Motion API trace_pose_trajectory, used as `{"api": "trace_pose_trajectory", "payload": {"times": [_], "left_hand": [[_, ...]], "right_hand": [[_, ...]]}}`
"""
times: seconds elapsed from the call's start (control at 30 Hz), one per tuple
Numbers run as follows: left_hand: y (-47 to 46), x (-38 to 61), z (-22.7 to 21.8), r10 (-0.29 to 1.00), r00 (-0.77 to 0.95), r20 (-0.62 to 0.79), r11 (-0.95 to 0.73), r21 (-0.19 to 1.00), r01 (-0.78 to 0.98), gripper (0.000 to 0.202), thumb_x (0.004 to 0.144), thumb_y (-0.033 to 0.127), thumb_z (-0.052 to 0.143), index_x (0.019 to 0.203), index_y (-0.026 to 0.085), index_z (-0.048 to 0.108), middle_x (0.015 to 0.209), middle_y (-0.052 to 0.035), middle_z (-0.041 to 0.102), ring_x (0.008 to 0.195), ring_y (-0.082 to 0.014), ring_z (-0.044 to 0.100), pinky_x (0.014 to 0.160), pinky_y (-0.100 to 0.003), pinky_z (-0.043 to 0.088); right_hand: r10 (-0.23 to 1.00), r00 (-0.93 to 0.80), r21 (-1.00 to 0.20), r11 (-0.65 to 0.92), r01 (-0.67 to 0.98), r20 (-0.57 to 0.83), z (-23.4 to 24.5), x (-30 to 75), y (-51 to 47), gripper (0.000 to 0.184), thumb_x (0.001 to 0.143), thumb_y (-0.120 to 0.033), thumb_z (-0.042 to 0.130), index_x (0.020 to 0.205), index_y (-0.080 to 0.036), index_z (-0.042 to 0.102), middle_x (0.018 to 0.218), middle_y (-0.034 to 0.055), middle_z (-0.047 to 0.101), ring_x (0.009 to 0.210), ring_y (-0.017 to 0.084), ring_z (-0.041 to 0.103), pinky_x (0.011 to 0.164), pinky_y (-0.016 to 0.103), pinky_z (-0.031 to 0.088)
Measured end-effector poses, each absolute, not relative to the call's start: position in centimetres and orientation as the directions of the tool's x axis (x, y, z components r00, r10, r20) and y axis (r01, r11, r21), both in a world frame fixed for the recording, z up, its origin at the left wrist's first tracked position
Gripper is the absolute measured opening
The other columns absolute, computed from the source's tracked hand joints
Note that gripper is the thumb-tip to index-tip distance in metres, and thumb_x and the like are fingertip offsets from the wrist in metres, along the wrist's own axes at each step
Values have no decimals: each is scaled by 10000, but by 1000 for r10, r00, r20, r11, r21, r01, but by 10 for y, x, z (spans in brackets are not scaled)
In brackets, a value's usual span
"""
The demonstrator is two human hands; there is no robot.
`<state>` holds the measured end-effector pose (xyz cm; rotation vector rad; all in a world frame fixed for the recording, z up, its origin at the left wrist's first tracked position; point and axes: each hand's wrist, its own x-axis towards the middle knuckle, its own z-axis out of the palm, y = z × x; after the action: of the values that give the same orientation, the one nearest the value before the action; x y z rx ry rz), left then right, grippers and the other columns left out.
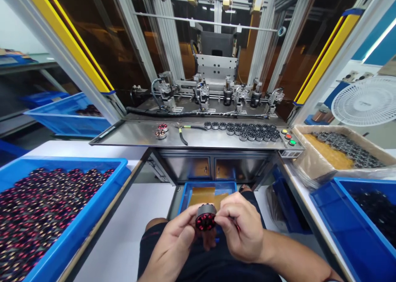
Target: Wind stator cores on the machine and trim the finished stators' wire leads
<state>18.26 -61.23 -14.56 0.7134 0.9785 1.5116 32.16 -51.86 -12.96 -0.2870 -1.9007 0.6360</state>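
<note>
Left hand point(175, 242): thumb and fingers closed around the side of one round motor part with a dark grey metal rim and red windings point(206, 216). Right hand point(243, 228): narrow pinch, fingertips at the part's right edge; cannot tell whether they grip anything thin. Part sits between both hands, above the lap, wound face toward the wearer.

Beyond and below the hands: one shallow blue plastic tray point(185, 190) containing brown sheet material.

Ahead, stainless-steel desk point(133, 137) of the machine. On it, left to right: two wound round parts, one red point(162, 127), one copper-coloured point(160, 133); one pair of pliers with black and yellow-green handles point(182, 136); a group of dark grey slotted rings point(247, 131), well over a dozen, overlap prevents exact count; three push buttons, yellow, red, green point(288, 137).

Left: large blue plastic bin point(123, 164), filled with red and copper wound parts, too many to count.

Right: one plastic-lined carton point(312, 166), grey slotted parts beside yellow-brown material; one blue plastic crate point(329, 201), black pieces inside, uncounted.
</note>
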Motion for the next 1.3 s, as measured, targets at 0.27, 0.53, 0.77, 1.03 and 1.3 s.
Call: {"api": "trace_pose_trajectory", "payload": {"times": [0.27,0.53,0.77,1.03,1.3], "left_hand": [[-612,182,-149,956,-284,80,-213,852,-479,228,819,438,726,983,286,772,1222,-79,668,939,-218,692,756,-296,576],[-612,185,-147,932,-343,117,-287,815,-504,343,699,446,835,955,292,667,1047,-17,719,1164,-252,642,979,-341,521],[-614,195,-134,986,55,-158,157,771,-617,455,804,600,676,960,174,643,646,-22,657,541,-158,665,477,-206,468],[-613,192,-141,993,-116,33,-95,807,-582,218,816,354,759,1015,309,682,1042,3,707,652,-114,708,558,-202,565],[-621,200,-147,779,-465,421,-453,890,47,604,717,-51,756,1185,318,657,1148,-7,754,1043,-181,725,878,-246,609]], "right_hand": [[592,-343,-660,741,-124,729,-127,320,-521,139,939,-128,552,837,-184,628,688,26,629,639,141,584,581,262,498],[533,-420,-648,735,-199,734,-126,323,-518,122,956,-178,554,860,-184,629,706,42,642,663,154,612,601,272,525],[325,-459,-427,894,-136,827,-126,333,-514,119,980,-209,517,947,-196,631,727,41,657,648,144,640,581,241,556],[574,-382,-650,753,-100,724,-128,330,-530,152,976,-209,531,860,-188,626,704,37,619,640,144,587,581,255,512],[815,-553,-940,-33,-341,172,-151,317,-537,299,943,-349,610,703,-179,552,645,-28,506,537,90,487,508,222,417]]}}
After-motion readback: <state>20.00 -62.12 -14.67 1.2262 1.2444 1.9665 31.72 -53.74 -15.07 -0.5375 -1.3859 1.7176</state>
